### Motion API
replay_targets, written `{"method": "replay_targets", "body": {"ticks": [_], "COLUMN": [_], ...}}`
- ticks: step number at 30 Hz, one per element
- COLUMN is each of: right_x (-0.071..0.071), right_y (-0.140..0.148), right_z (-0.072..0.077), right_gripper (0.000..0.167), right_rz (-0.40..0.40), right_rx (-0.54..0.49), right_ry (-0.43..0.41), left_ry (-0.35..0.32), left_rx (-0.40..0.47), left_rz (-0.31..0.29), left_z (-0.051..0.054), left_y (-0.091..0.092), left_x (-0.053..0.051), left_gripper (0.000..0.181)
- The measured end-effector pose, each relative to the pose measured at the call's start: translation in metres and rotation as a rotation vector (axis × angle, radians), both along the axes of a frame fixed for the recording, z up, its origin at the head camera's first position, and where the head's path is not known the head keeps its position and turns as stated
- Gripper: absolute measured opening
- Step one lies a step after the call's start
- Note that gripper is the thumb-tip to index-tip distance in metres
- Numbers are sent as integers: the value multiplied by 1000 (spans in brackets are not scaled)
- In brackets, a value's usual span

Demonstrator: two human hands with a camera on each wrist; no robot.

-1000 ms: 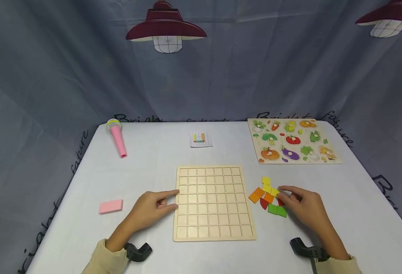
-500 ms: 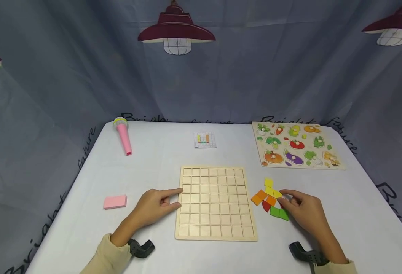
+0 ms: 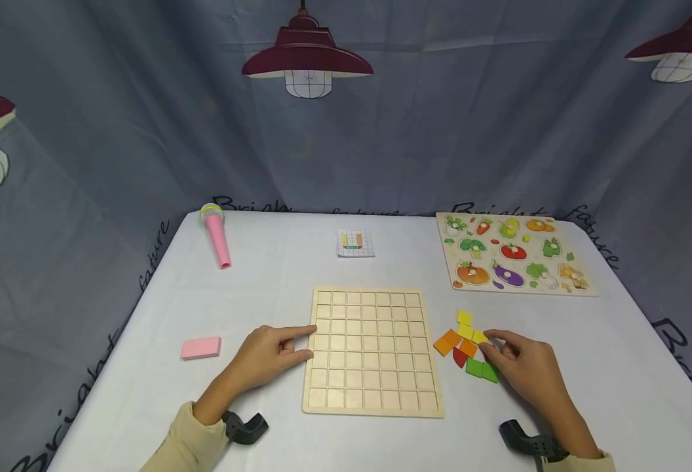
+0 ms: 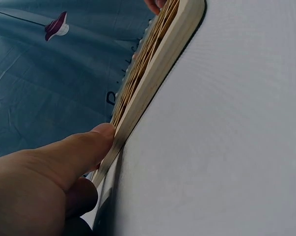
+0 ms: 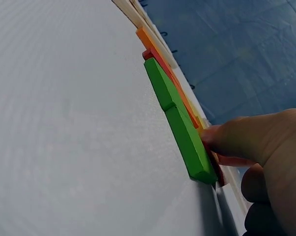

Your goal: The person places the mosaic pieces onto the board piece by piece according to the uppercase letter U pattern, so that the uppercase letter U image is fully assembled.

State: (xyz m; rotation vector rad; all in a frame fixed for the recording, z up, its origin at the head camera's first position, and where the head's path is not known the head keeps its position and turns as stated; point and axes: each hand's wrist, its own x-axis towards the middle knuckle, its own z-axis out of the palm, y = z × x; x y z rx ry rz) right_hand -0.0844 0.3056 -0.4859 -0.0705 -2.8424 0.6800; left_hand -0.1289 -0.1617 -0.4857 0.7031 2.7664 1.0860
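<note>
The left hand lies at the left side of the gridded wooden board, index finger and thumb extended to its edge. In the left wrist view the thumb of this hand touches the board's side. At the right, the other hand rests beside a cluster of small pieces, its thumb and index fingertips at a yellow piece. Orange, red and green pieces lie around it. The right wrist view shows the right thumb against the pieces, just behind a green block.
A small card with a coloured pattern lies beyond the board. A pink toy microphone is at the back left, a pink block at the left. The vegetable puzzle board occupies the back right.
The head view has shifted, so the tabletop things appear slightly farther right. Both hands keep their places, at the board's edge and at the coloured pieces.
</note>
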Motion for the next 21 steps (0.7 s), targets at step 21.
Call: {"method": "replay_targets", "body": {"ticks": [21], "right_x": [1], "right_y": [-3], "right_z": [1], "right_gripper": [32], "right_rz": [24], "right_rx": [13], "right_ry": [69], "left_ry": [-33], "left_rx": [-3], "left_rz": [31], "left_z": [2], "left_y": [3], "left_x": [1], "left_gripper": [43]}}
